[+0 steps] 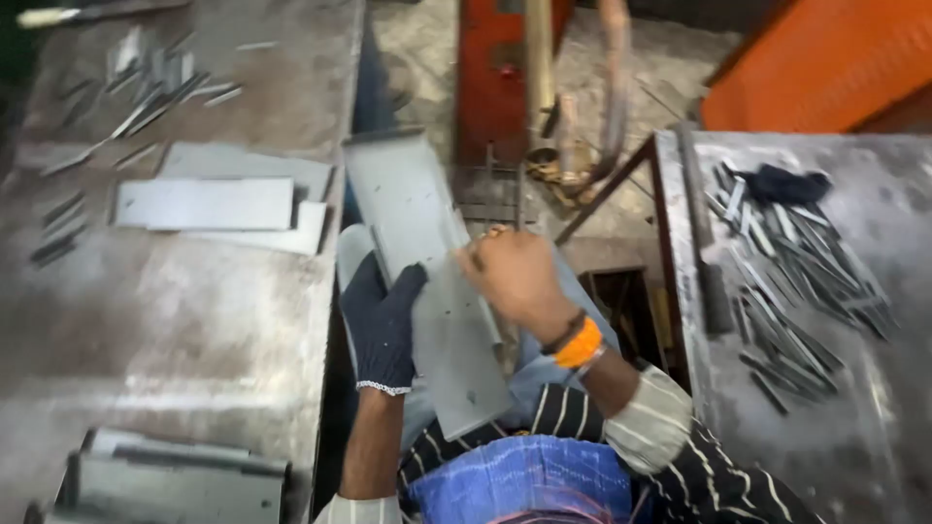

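A grey metal panel (427, 281) is held over the lap, at centre. The gloved left hand (382, 325) grips its 9 o'clock edge; the bare right hand (513, 277) is closed on the 3 o'clock edge. Positioning seems in hand; a steady lift is judged next. Flat sheets (209, 204) lie at 10 o'clock on the left table (175, 330), strips (796, 281) at 2 o'clock, and the red machine (495, 68) stands close at 12.

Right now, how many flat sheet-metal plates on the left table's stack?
3: top plate, a second plate behind it, a third plate showing at the right edge. More may be hidden underneath.
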